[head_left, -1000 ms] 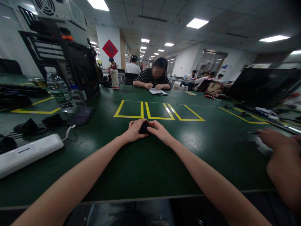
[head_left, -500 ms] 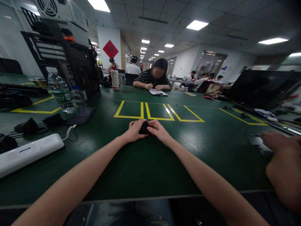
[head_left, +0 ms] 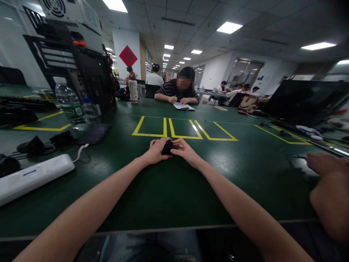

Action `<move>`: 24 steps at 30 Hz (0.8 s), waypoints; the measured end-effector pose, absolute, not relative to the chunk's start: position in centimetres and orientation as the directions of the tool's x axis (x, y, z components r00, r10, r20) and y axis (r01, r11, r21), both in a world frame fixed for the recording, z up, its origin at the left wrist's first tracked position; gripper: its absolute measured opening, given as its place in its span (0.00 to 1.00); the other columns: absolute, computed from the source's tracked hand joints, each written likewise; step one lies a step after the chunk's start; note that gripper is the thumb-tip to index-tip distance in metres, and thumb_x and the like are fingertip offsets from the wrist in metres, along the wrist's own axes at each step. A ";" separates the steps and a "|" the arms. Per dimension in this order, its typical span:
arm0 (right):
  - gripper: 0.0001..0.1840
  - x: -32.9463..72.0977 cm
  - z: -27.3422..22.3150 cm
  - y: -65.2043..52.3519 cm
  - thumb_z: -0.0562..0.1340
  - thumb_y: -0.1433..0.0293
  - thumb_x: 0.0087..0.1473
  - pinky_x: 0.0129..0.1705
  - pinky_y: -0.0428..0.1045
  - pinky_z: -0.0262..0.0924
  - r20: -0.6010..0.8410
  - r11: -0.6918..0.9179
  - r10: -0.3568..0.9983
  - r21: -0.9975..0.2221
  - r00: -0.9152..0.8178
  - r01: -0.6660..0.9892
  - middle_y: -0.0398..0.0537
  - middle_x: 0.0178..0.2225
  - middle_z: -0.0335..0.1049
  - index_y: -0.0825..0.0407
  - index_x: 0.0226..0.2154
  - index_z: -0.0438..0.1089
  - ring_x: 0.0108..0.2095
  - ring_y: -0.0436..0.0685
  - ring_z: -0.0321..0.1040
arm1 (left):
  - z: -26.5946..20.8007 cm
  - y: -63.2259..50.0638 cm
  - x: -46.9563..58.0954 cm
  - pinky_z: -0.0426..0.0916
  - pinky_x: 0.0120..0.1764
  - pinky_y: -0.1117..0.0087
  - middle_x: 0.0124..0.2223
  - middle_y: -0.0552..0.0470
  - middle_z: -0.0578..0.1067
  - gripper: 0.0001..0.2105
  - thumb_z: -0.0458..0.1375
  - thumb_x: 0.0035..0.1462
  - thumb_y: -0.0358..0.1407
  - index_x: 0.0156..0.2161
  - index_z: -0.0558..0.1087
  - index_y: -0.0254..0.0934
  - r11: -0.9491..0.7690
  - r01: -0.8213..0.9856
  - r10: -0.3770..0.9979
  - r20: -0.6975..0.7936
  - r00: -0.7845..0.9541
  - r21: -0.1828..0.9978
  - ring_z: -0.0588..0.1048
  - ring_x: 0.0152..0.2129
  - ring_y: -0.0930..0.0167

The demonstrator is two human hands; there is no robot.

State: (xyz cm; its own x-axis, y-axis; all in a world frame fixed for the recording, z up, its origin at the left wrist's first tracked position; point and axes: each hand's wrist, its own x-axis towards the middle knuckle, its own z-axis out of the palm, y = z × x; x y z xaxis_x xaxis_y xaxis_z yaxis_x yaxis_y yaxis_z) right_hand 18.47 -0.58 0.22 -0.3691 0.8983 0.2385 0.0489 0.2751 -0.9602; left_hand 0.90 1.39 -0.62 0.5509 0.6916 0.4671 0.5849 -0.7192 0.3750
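Between my hands, at the middle of the green table (head_left: 169, 196), is a small black block-like object (head_left: 167, 148); its exact kind does not show. My left hand (head_left: 156, 151) is closed around its left side, with the thumb at the near edge and the fingers over the far edge. My right hand (head_left: 185, 151) grips its right side between thumb and fingertips. Part of the object is hidden under my fingers. Yellow tape outlines (head_left: 185, 137) lie on the table just beyond my hands.
At left are a white power strip (head_left: 35, 178), black adapters (head_left: 31, 145), a water bottle (head_left: 68, 102) and a computer case (head_left: 95, 76). A co-worker's hand (head_left: 324, 163) holds a thin tool at right. Across the table, a person writes on a clipboard (head_left: 184, 106). A dark monitor (head_left: 302, 102) stands at right.
My hands and the black object stay nearly in place, with only slight movement of my right fingers. The co-worker's hand at right has shifted slightly to the right.
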 end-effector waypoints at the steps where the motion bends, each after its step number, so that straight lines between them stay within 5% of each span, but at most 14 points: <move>1: 0.18 18.5 0.3 -0.6 0.63 0.69 0.39 0.45 0.53 0.55 0.249 0.284 0.893 -0.958 -0.375 0.041 0.44 0.37 0.62 0.50 0.35 0.58 0.41 0.52 0.60 | -0.6 1.4 0.9 0.50 0.47 0.59 0.50 0.49 0.62 0.29 0.58 0.43 0.42 0.51 0.52 0.42 -0.721 0.585 0.690 0.467 0.553 0.373 0.61 0.45 0.62; 13: 0.22 18.6 0.2 -0.7 0.62 0.69 0.41 0.45 0.54 0.56 0.206 0.254 0.901 -0.964 -0.383 0.079 0.45 0.39 0.61 0.48 0.42 0.57 0.41 0.53 0.61 | -0.4 1.4 0.9 0.50 0.48 0.58 0.50 0.48 0.61 0.30 0.58 0.44 0.42 0.51 0.52 0.42 -0.719 0.576 0.693 0.454 0.560 0.388 0.61 0.46 0.62; 24: 0.13 18.5 0.2 -0.4 0.59 0.64 0.45 0.44 0.53 0.57 0.216 0.240 0.907 -0.970 -0.361 0.022 0.45 0.37 0.62 0.49 0.35 0.61 0.40 0.52 0.61 | -0.2 1.1 0.7 0.50 0.48 0.58 0.50 0.49 0.61 0.30 0.58 0.44 0.42 0.52 0.51 0.43 -0.732 0.574 0.679 0.460 0.572 0.367 0.60 0.47 0.62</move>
State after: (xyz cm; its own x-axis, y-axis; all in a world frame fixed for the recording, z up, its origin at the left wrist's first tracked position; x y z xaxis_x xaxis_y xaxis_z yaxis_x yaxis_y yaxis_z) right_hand 18.50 -0.42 0.16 -0.3615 0.9069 0.2165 0.0215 0.2402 -0.9705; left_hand 0.74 1.14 -0.21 0.5722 0.6791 0.4598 0.5740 -0.7321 0.3669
